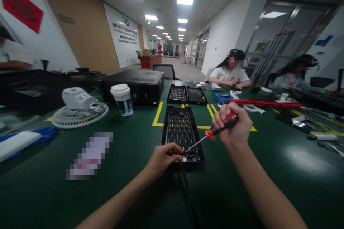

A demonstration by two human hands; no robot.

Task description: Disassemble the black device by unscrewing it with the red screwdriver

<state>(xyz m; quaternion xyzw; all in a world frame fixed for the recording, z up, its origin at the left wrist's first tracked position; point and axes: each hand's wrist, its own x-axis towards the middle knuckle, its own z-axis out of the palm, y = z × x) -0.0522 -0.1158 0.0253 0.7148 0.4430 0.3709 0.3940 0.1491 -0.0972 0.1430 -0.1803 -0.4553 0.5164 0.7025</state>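
Note:
A black rectangular case (181, 128) lies open in front of me, with rows of small shapes inside and small parts at its near end. My right hand (235, 123) is wrapped round the red and black handle of a screwdriver (195, 144). The screwdriver's shaft slants down to the left, and its tip is at the near end of the case. My left hand (165, 155) is at the near left corner, thumb and forefinger pinched close to the tip; what lies between them is too small to name. A black cable (185, 182) runs from the case toward me.
Behind the case lies another open black case (197, 94). To the left are a lidded cup (123, 100), a white fan (80, 109) and a large black box (134, 82). A blue tray (223, 97) and red strip (266, 103) lie right. People sit across the table.

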